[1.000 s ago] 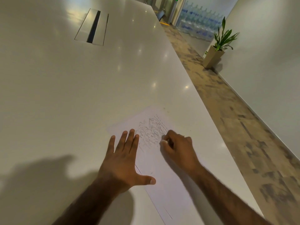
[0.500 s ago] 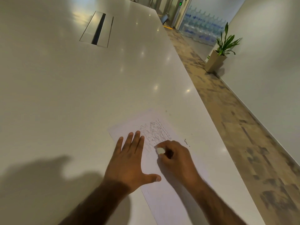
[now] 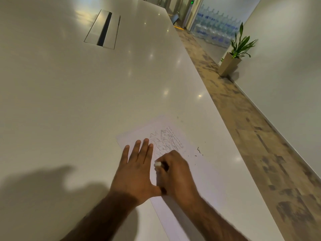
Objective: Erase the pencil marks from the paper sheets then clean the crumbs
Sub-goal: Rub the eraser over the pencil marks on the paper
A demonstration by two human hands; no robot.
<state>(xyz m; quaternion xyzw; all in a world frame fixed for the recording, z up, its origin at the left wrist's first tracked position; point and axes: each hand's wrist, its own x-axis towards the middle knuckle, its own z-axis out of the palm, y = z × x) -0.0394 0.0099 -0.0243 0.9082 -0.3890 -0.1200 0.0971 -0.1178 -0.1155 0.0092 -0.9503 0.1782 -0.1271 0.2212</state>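
Observation:
A white paper sheet (image 3: 199, 173) lies near the right edge of the long white table (image 3: 69, 101). Grey pencil scribbles (image 3: 165, 140) cover its far part. My left hand (image 3: 137, 169) presses flat on the sheet's left side, fingers straight. My right hand (image 3: 175, 174) grips a small white eraser (image 3: 157, 164) against the paper, just below the scribbles. Dark eraser crumbs (image 3: 199, 151) lie scattered on the sheet to the right of my right hand.
A metal cable hatch (image 3: 103, 29) is set into the table far ahead. The table's right edge runs close beside the sheet, with patterned floor beyond. A potted plant (image 3: 232, 56) and stacked water bottles (image 3: 213, 30) stand by the far wall.
My right hand has drawn the eraser back toward me and leftward, from the scribbles' right side to below them. Crumbs have appeared to its right. My left hand stays flat.

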